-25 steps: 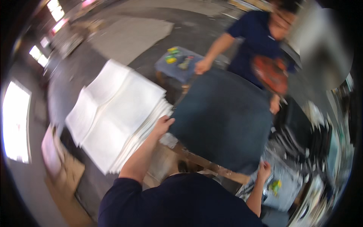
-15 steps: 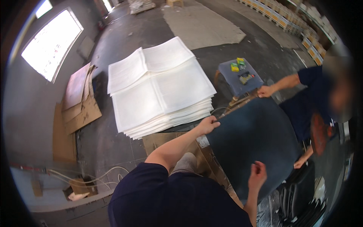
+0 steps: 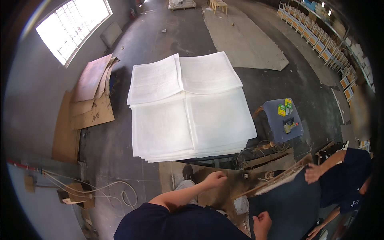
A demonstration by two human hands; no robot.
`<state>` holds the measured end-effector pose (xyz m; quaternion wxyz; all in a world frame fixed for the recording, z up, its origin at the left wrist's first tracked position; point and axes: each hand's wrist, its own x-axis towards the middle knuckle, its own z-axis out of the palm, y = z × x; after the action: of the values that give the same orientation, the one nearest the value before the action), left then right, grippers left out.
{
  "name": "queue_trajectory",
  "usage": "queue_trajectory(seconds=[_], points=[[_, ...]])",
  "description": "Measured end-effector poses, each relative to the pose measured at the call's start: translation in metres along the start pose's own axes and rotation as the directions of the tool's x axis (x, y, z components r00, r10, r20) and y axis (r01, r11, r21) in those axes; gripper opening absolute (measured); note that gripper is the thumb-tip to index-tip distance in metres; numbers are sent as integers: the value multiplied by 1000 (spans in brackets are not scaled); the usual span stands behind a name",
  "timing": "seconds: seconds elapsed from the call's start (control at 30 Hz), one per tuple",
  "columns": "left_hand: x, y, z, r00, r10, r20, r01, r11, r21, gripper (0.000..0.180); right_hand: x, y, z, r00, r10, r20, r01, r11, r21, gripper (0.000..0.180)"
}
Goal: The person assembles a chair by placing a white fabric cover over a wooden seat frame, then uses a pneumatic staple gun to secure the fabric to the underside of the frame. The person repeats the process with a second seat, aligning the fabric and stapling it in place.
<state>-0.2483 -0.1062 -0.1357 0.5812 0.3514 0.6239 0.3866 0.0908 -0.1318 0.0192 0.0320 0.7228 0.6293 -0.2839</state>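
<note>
While the dark panel (image 3: 284, 204) lies low on the right, angled off toward a co-worker (image 3: 344, 186), the left hand (image 3: 216, 179) is up in the air left of it, fingers curled in and nothing visible in them. Meanwhile the right hand (image 3: 262, 223) is over the panel's near-left part, fingers bent; can't tell if they're touching it or how tight they are. The co-worker's hand (image 3: 313, 173) is at the far edge. Just beyond is a blue-grey seat (image 3: 275, 127) with little yellow-and-green boxes (image 3: 282, 110) and a small tool (image 3: 289, 126) on top, can't see inside the boxes. A big white stack (image 3: 160, 126) sits straight ahead, and way left an open cardboard box (image 3: 89, 203) has something pale in it. Compared with half a second ago, the left hand has let go of the panel, and the right fingers look more curled.
</note>
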Motion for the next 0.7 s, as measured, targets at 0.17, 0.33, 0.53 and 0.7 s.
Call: queue_trajectory(seconds=[0.17, 0.33, 0.53, 0.7], points=[[24, -34, -172, 865, -488, -120, 471, 870, -144, 35, 1, -28, 10, 993, -48, -112, 39, 996, -82, 29], [118, -27, -323, 799, -521, -300, 510, 852, -122, 47, 6, -45, 23, 990, 132, -58, -141, 969, -203, 27], [294, -43, -444, 781, -364, -508, 297, 931, -212, 54, 7, -49, 14, 982, 189, -20, -189, 954, -232, 29], [442, -29, -483, 769, -269, -580, 217, 963, -159, 71, -4, -64, 28, 943, 319, -89, -331, 906, -262, 27]])
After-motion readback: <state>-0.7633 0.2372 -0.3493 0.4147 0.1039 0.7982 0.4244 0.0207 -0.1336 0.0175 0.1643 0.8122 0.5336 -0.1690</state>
